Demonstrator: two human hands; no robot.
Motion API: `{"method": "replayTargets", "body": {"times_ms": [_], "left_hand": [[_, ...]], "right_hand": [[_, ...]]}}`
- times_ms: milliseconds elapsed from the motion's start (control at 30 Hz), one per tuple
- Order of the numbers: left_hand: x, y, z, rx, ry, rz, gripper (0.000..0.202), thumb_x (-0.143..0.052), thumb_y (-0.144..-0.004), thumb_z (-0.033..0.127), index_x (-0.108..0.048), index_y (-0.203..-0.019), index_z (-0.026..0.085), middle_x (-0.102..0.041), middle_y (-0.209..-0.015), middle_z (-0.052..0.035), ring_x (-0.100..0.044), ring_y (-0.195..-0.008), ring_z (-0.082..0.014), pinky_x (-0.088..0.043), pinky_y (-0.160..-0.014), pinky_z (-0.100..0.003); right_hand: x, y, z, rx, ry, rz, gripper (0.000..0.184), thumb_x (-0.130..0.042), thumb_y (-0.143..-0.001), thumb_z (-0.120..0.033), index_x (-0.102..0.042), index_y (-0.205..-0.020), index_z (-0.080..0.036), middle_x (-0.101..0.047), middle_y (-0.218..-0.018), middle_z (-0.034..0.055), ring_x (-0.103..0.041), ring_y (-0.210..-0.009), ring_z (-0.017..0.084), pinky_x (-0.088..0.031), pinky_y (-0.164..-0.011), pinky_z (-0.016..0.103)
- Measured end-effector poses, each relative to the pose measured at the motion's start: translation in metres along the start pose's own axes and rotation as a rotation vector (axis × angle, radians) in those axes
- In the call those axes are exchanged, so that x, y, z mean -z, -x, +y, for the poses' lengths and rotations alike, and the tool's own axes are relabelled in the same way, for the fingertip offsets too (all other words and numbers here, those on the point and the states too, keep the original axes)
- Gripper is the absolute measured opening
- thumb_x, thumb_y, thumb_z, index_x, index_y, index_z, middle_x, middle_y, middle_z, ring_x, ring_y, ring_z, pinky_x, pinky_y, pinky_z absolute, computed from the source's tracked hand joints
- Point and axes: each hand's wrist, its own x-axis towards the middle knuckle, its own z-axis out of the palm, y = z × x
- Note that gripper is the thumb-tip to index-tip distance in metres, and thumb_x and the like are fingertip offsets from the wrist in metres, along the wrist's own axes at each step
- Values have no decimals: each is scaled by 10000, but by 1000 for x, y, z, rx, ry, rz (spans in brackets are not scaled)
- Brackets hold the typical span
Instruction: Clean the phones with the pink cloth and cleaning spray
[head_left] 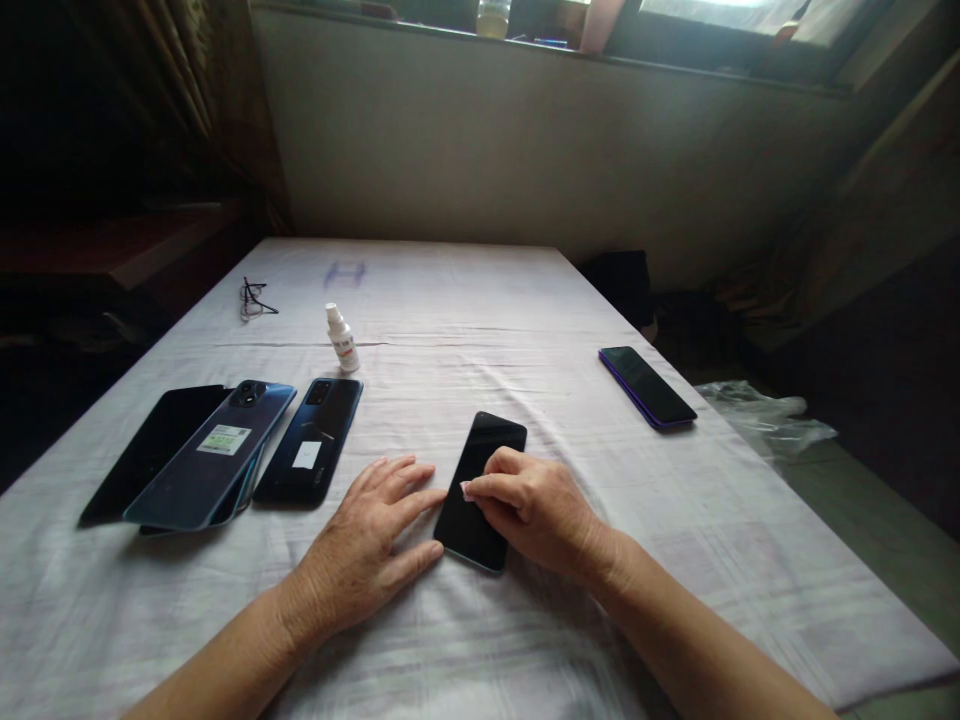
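A black phone (484, 468) lies screen up on the white cloth-covered table (480, 300) in front of me. My left hand (367, 545) rests flat on the cloth just left of it, fingers spread, thumb tip touching the phone's lower left edge. My right hand (536, 510) sits on the phone's right side with fingers curled and thumb and forefinger pinched together over the screen. What the pinch holds is too small to make out.
Left of my hands lie several phones: a black one with a white sticker (311, 440) and a blue one (214, 455) stacked over dark ones. A small white spray bottle (342, 338) stands behind them, glasses (253, 298) farther back. A purple-edged phone (646, 386) lies at the right.
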Motion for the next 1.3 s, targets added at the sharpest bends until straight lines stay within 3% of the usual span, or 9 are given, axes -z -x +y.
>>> {"method": "replayTargets", "body": {"times_ms": [233, 467, 667, 900, 1100, 1300], "left_hand": [[-1, 0, 0, -4, -2, 4, 401, -671, -909, 322, -647, -1307, 279, -614, -1413, -82, -503, -1361, -334, -359, -1167, -581], [-2, 1, -1, -12, -6, 11, 413, -667, -913, 320, -636, -1322, 275, -613, -1410, -82, -504, -1357, -333, -370, -1156, -590], [-1, 1, -1, -17, -13, 9, 400, -667, -913, 323, -645, -1309, 274, -611, -1412, -80, -504, -1358, -335, -372, -1156, -587], [-2, 1, -2, -20, -14, 8, 413, -661, -914, 316, -633, -1324, 279, -612, -1409, -83, -503, -1356, -338, -376, -1146, -605], [-2, 1, -2, -18, -12, 3, 403, -661, -915, 321, -640, -1315, 273, -607, -1416, -83, -500, -1361, -339, -367, -1155, -604], [-1, 1, -1, -18, -8, -4, 414, -662, -915, 322, -633, -1325, 280, -606, -1417, -87, -493, -1364, -342, -377, -1144, -613]], "right_hand": [[10, 2, 1, 99, -116, -145, 225, -649, -851, -101, -801, -940, -241, -694, -843, 14, -632, -669, 104, -420, -606, 194], [2, -2, 0, 53, 14, -18, 215, -630, -876, -114, -799, -933, -235, -686, -829, 26, -631, -674, 122, -405, -590, 208], [7, 0, -2, 119, -117, -122, 214, -658, -848, -98, -799, -932, -234, -686, -825, 10, -622, -651, 103, -410, -590, 193], [-1, -3, -5, 86, -13, -11, 214, -617, -880, -113, -795, -935, -219, -686, -837, 32, -635, -686, 131, -411, -594, 215], [0, -2, -5, 132, -90, -80, 221, -641, -852, -102, -794, -942, -232, -691, -833, 18, -635, -686, 119, -420, -608, 206], [-2, -3, -4, 63, 4, -4, 211, -620, -887, -123, -795, -933, -231, -689, -837, 29, -631, -696, 125, -404, -596, 207]]}}
